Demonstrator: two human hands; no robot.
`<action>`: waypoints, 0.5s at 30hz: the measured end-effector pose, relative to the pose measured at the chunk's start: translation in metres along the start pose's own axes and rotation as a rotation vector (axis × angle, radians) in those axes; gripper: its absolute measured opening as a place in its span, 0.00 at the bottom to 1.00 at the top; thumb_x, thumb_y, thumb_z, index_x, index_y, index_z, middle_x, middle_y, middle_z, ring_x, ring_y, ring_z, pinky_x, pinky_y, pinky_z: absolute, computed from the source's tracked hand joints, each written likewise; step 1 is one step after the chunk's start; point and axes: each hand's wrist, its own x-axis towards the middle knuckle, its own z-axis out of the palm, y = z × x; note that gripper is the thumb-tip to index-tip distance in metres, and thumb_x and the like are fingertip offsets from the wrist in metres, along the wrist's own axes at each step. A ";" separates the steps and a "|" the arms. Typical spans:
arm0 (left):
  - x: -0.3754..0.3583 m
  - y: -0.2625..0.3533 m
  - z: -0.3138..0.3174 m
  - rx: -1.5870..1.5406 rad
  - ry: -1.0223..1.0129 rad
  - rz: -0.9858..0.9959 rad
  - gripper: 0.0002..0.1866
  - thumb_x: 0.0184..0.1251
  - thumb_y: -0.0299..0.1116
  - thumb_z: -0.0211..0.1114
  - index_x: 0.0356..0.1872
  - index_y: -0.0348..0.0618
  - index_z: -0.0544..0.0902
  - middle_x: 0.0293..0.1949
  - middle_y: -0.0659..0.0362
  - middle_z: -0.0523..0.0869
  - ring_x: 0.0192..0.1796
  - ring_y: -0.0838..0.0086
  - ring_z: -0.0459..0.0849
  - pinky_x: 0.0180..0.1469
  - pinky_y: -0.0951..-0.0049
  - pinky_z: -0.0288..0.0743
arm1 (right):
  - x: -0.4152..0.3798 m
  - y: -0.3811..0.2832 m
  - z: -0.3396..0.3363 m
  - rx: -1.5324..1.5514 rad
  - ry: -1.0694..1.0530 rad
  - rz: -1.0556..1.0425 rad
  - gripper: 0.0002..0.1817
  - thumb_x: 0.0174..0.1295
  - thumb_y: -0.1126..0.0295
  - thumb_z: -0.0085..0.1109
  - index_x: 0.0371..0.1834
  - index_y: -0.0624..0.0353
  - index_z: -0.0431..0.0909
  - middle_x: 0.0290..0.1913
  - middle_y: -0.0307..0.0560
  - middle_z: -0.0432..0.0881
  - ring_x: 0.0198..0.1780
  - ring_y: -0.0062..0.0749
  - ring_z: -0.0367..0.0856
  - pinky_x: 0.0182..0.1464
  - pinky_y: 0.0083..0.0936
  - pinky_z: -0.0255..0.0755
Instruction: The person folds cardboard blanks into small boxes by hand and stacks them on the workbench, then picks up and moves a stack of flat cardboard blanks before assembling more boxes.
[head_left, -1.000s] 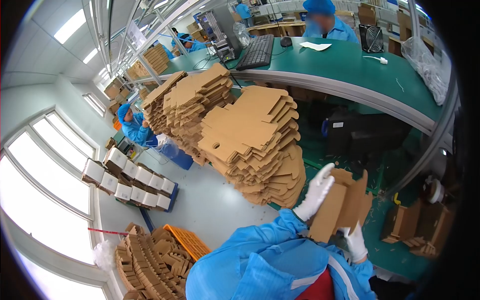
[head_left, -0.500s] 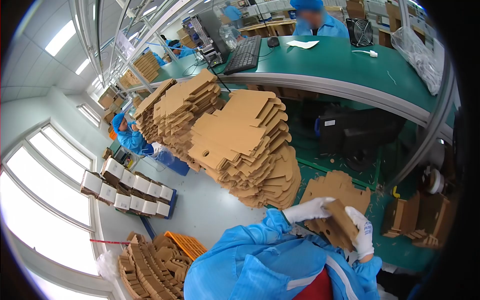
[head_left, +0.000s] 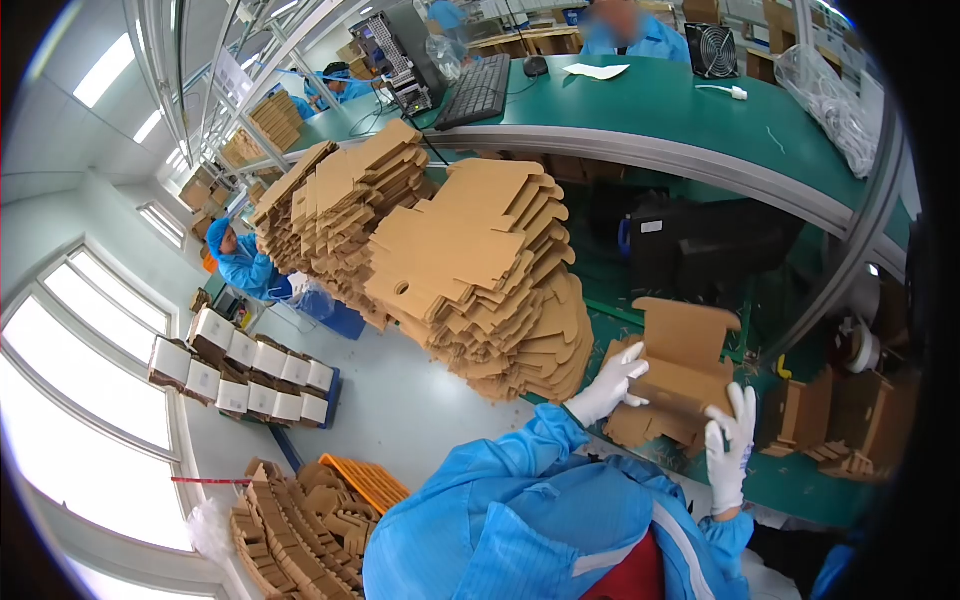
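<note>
A brown cardboard box (head_left: pixel 688 385), partly folded with its lid flap raised, sits on the green table in front of me. My left hand (head_left: pixel 608 386), in a white glove, is at the box's left side with its fingers stretched out; it seems to touch the edge. On the right, my gloved right hand (head_left: pixel 730 450) has its fingers spread beside the box's near right corner, gripping nothing. Beneath the box lies flat cut cardboard (head_left: pixel 630 428), mostly covered by it.
Tall stacks of flat cardboard blanks (head_left: pixel 455 245) stand left of the box. Folded cardboard pieces (head_left: pixel 800 410) are at the right. A black device (head_left: pixel 710 245) lies under the green bench (head_left: pixel 640 110), which carries a keyboard (head_left: pixel 475 92) and a fan (head_left: pixel 713 52). Co-workers sit beyond.
The cardboard piece held tilted between both hands now rests on the table as a box with its flap up. Both hands have loosened and spread their fingers.
</note>
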 end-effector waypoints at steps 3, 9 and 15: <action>-0.008 -0.002 -0.007 0.228 -0.137 -0.055 0.38 0.75 0.37 0.52 0.79 0.36 0.45 0.77 0.51 0.58 0.30 0.72 0.84 0.33 0.76 0.83 | -0.006 0.003 0.009 0.172 0.030 0.111 0.22 0.61 0.70 0.60 0.59 0.63 0.76 0.76 0.59 0.62 0.79 0.53 0.55 0.77 0.40 0.51; -0.014 0.003 -0.011 0.344 -0.120 -0.001 0.40 0.73 0.37 0.56 0.78 0.32 0.47 0.63 0.48 0.74 0.27 0.78 0.82 0.30 0.75 0.82 | 0.008 -0.022 -0.005 0.275 -0.182 0.187 0.32 0.65 0.66 0.61 0.73 0.59 0.67 0.79 0.56 0.56 0.79 0.47 0.55 0.78 0.36 0.49; -0.018 -0.035 0.024 0.296 0.108 0.099 0.35 0.72 0.34 0.57 0.77 0.38 0.57 0.48 0.59 0.80 0.34 0.85 0.74 0.23 0.81 0.72 | 0.011 -0.039 0.019 0.704 0.103 0.203 0.32 0.75 0.65 0.47 0.78 0.64 0.50 0.81 0.58 0.47 0.82 0.44 0.44 0.80 0.36 0.39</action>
